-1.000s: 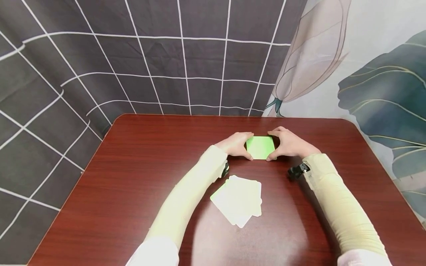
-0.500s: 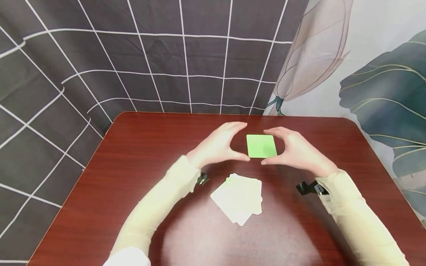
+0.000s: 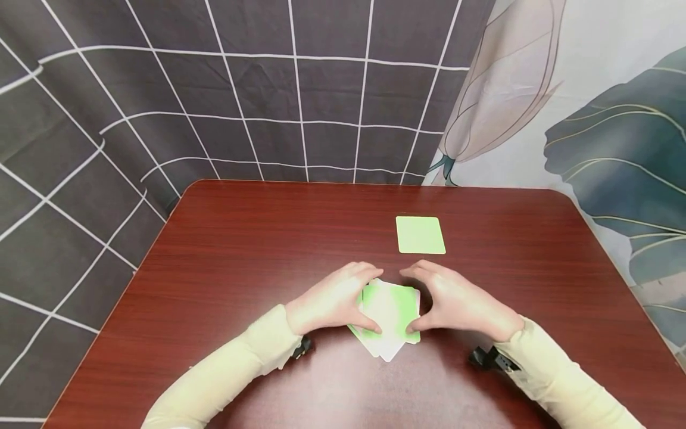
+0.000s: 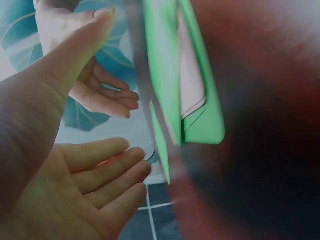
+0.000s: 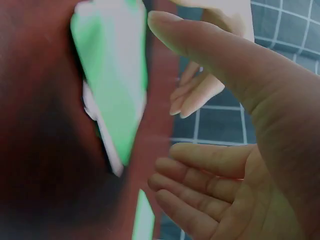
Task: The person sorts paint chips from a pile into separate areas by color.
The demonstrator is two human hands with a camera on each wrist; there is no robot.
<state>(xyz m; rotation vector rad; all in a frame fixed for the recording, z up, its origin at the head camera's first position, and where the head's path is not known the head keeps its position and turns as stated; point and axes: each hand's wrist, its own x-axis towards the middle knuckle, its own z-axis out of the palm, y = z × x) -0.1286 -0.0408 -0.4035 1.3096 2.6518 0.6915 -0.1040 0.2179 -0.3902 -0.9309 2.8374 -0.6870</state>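
Observation:
A fanned pile of square cards (image 3: 389, 313) with rounded corners, green and pale with glare, lies on the table. My left hand (image 3: 340, 301) curves round the pile's left side, thumb low and fingers at the upper left corner. Opposite it, my right hand (image 3: 461, 304) curves round the right side in the same way. In the left wrist view the cards (image 4: 162, 65) stand apart from the left palm. The right wrist view likewise shows a gap between the cards (image 5: 110, 85) and the right hand's fingers. Farther back, a single green square card (image 3: 420, 235) lies flat.
The table (image 3: 257, 238) is dark red wood with a glossy glare near the front. Behind it hangs a dark grey curtain (image 3: 268, 89) with a white grid. A leaf-patterned curtain (image 3: 616, 149) hangs at the right.
Both hands have left the green card at the back and come toward the front, now on either side of the fanned pile. The back card stays in place.

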